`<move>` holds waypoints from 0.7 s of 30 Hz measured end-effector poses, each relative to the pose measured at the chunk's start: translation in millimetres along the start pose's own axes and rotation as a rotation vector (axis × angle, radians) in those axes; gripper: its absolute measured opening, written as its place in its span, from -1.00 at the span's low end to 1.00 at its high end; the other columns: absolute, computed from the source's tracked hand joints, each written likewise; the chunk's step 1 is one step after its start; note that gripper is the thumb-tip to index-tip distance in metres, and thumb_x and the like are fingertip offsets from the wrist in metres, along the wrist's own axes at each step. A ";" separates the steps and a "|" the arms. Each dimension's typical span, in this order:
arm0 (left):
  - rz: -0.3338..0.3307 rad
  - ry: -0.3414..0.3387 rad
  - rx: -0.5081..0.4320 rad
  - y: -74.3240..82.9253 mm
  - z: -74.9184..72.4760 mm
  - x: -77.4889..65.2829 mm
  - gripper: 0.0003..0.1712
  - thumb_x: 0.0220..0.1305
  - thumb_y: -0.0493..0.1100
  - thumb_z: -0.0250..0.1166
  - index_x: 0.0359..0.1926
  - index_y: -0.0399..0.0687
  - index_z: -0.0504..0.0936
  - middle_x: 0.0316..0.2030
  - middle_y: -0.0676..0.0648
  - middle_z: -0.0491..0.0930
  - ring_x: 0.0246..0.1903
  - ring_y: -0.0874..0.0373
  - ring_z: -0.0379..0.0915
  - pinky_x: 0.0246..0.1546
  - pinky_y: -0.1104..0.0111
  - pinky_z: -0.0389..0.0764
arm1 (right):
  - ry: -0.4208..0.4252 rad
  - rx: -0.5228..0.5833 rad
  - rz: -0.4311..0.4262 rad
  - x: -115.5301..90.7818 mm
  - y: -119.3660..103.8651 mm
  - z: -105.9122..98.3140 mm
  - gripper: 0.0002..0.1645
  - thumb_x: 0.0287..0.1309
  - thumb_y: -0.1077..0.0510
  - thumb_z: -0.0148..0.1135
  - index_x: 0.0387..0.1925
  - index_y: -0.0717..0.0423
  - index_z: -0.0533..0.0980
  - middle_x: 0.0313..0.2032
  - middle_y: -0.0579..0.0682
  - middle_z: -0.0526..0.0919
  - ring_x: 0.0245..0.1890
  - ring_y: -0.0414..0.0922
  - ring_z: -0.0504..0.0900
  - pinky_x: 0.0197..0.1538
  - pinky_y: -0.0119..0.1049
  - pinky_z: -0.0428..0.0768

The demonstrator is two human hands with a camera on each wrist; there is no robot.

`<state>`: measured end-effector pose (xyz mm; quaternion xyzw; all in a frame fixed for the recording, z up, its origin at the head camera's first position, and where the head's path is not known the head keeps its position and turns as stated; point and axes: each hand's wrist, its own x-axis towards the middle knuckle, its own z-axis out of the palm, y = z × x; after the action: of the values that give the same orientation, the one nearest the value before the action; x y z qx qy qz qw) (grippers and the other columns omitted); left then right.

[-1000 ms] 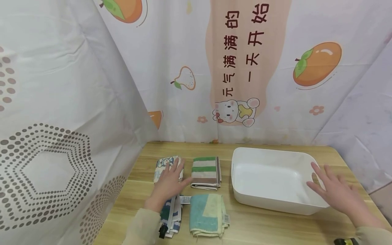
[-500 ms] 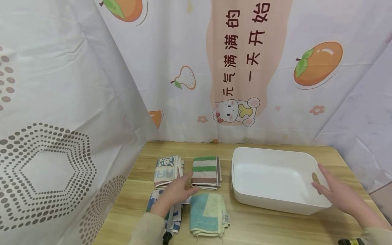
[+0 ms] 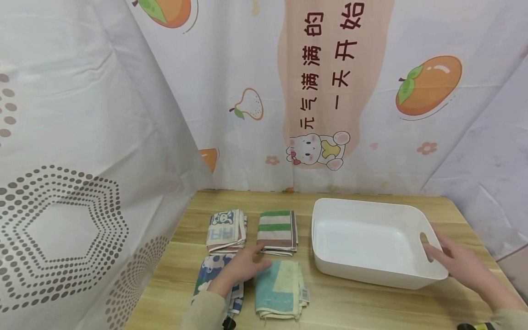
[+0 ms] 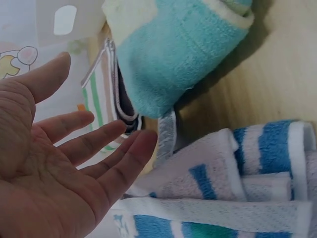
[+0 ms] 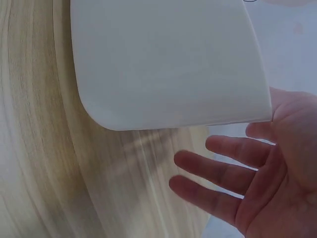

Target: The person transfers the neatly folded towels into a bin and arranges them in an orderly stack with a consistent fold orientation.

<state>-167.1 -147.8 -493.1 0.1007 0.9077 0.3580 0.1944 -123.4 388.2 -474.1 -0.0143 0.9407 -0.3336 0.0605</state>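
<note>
My left hand, fingers extended, hovers above a folded blue patterned towel and beside a folded teal and pale yellow towel. Nothing is in its palm in the left wrist view. Behind it lie a cream towel with a blue cartoon print and a green, white and brown striped towel. At the right end of a white plastic bin, my right hand has its thumb over the rim by the handle hole. Its loose, spread fingers are outside the wall; the thumb is mostly hidden in the right wrist view.
The wooden table carries the towels on the left and the bin on the right. A printed curtain hangs right behind the table, with a dotted sheet along the left. A black and yellow item shows at the bottom right.
My left hand has drawn back from the cream towel toward the near side, uncovering it. My right hand has moved in to the bin's end, and the bin has shifted very slightly right.
</note>
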 end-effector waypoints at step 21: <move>-0.173 -0.101 -0.290 -9.2 7.2 -2.8 -0.22 0.06 -0.21 0.37 0.31 -0.20 0.27 0.10 -0.33 0.39 -0.50 0.00 0.54 -0.57 0.15 0.60 | -0.031 0.378 0.139 -4.6 12.6 -5.0 -0.14 0.39 -0.12 -0.16 0.29 0.57 -0.05 -0.03 0.11 0.55 -0.30 -0.28 0.62 -0.29 -0.19 0.63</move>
<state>-161.9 -151.0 -503.5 0.0112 0.8408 0.4618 0.2824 -119.3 401.4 -477.6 0.0572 0.8589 -0.4991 0.0994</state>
